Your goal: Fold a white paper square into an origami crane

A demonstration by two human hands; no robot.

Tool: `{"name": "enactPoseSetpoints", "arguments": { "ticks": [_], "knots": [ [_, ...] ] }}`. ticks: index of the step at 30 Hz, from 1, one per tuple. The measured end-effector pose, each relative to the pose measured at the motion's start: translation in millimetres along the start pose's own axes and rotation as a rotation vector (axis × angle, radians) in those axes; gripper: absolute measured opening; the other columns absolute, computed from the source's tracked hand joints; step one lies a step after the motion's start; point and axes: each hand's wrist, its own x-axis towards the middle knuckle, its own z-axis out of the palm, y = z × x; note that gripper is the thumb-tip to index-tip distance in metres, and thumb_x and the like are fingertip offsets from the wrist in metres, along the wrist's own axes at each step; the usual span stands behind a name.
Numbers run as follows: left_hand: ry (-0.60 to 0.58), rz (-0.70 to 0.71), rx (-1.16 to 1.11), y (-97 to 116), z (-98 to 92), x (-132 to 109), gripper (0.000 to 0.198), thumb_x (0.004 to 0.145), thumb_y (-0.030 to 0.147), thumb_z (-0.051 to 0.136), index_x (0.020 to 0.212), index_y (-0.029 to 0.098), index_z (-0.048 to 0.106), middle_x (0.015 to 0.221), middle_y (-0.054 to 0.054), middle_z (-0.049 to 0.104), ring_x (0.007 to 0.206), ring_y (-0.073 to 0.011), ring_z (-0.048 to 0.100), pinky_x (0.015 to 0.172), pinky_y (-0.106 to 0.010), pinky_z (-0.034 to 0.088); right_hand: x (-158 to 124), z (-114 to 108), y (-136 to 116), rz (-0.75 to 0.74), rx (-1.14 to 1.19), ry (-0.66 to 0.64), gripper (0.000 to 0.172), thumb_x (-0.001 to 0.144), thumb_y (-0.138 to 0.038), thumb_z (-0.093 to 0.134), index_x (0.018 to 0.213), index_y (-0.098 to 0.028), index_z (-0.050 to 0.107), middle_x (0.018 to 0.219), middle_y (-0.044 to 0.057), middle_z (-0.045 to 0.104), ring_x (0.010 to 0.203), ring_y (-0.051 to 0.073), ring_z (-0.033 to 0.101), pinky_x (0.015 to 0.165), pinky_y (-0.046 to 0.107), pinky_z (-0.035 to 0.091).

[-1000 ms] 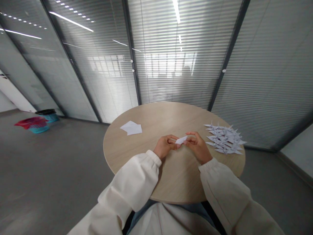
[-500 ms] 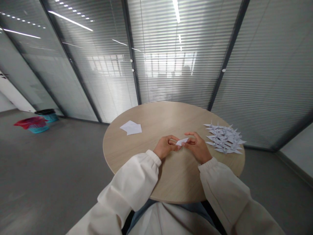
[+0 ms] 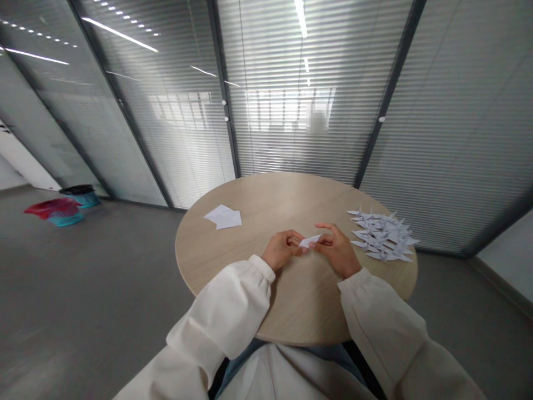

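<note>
Between my two hands, above the middle of the round table, is a small folded piece of white paper [image 3: 310, 241]. My left hand [image 3: 283, 249] pinches its left end between thumb and fingers. On the other side my right hand [image 3: 336, 251] grips the right end, with its index finger raised off the paper. The finer folds are too small to make out. Several folded white paper cranes [image 3: 383, 236] lie packed together on the table's right side. White paper sheets [image 3: 225, 217] lie overlapping at the left.
The round wooden table [image 3: 291, 191] stands close to a glass partition [image 3: 291, 150] with blinds. On the grey floor at the far left are a blue basket [image 3: 65, 219] with a red liner and another basket [image 3: 85, 198] with a black liner.
</note>
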Motion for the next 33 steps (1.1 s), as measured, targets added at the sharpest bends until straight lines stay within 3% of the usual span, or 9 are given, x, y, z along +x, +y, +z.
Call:
{"name": "enactPoseSetpoints", "arguments": {
  "ticks": [10,20,25,33],
  "knots": [
    [-0.036,0.084,0.089,2.2,0.8,-1.4,0.034,0.060,0.022,0.073,0.088,0.012,0.058,0.060,0.003,0.056,0.054,-0.0065,0.051,0.053,-0.018,0.038,-2.2,2.7,-1.6,0.021,0.052,-0.041,0.058,0.059,-0.035,0.073,0.106,-0.020,0.042,0.065,-0.002,0.063,0.064,0.017,0.062,0.062,0.028,0.048],
    [0.029,0.066,0.119,-1.8,-2.5,-0.7,0.048,0.061,0.021,0.072,0.103,0.016,0.049,0.066,0.002,0.061,0.058,-0.0083,0.055,0.057,-0.019,0.039,0.3,-0.7,-2.7,0.027,0.042,0.062,0.063,0.056,-0.035,0.076,0.109,-0.018,0.045,0.062,-0.003,0.062,0.061,0.016,0.061,0.061,0.027,0.048],
    [0.035,0.051,0.095,-0.7,-2.4,-0.1,0.045,0.060,0.021,0.072,0.098,0.015,0.050,0.064,0.002,0.060,0.057,-0.0087,0.054,0.058,-0.021,0.039,-0.1,-1.4,-4.6,0.017,0.041,0.061,0.064,0.057,-0.035,0.075,0.111,-0.018,0.045,0.061,-0.004,0.061,0.061,0.016,0.061,0.059,0.026,0.048],
    [-0.036,0.133,0.088,2.3,0.1,-2.0,0.036,0.065,0.020,0.067,0.094,0.016,0.048,0.056,0.009,0.045,0.051,-0.0053,0.041,0.052,-0.018,0.032,-1.2,0.7,-4.8,-0.003,0.071,0.029,0.057,0.057,-0.036,0.074,0.103,-0.021,0.045,0.058,-0.005,0.058,0.055,0.014,0.058,0.053,0.023,0.045]
  ]
}}
